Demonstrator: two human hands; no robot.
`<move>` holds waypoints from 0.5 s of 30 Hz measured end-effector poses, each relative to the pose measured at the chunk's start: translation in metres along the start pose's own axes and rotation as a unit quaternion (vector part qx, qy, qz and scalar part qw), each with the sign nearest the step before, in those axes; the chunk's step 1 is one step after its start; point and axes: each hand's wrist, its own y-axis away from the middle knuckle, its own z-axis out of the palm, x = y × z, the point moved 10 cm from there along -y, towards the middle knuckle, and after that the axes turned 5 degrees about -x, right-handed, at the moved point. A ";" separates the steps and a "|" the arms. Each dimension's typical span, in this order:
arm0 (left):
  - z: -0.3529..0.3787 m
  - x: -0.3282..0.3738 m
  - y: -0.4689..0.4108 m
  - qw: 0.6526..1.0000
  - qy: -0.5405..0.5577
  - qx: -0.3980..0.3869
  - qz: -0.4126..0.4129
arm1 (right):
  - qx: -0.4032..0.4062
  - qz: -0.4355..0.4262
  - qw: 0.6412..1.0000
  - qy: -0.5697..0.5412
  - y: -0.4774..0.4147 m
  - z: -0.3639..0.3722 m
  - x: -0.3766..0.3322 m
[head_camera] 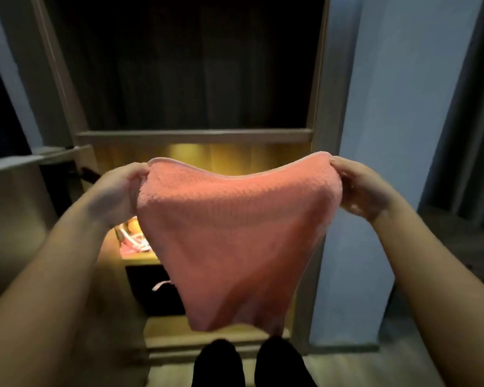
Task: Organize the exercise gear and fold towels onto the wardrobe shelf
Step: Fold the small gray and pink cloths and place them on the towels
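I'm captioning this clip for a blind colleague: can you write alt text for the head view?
The left hand and right hand each pinch a top corner of a salmon-pink towel, holding it spread and hanging before an open wardrobe. Behind it a lit shelf holds pink items, mostly hidden.

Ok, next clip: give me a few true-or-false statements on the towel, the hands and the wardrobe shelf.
1. The left hand and the right hand each pinch a top corner of the towel. True.
2. The towel is blue. False: it is coral pink.
3. The lit wardrobe shelf has pink items lying on it. True.
4. The towel lies folded on that shelf. False: it hangs in the air between the two hands, in front of the wardrobe.
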 end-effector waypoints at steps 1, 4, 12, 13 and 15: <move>0.005 -0.012 0.018 0.999 0.023 -0.022 -0.020 | -0.022 0.021 0.999 -0.044 0.016 0.008 0.011; 0.009 -0.034 0.052 0.998 0.063 -0.025 -0.015 | -0.095 0.063 0.975 -0.190 0.055 0.034 0.033; 0.019 -0.167 0.058 0.976 0.147 0.028 -0.158 | 0.040 0.217 0.950 -0.222 0.081 0.017 0.159; 0.018 -0.184 0.058 0.974 0.145 0.052 -0.166 | 0.064 0.235 0.945 -0.217 0.082 0.010 0.179; 0.012 -0.216 0.060 0.969 0.116 0.112 -0.185 | 0.103 0.268 0.932 -0.222 0.088 -0.001 0.219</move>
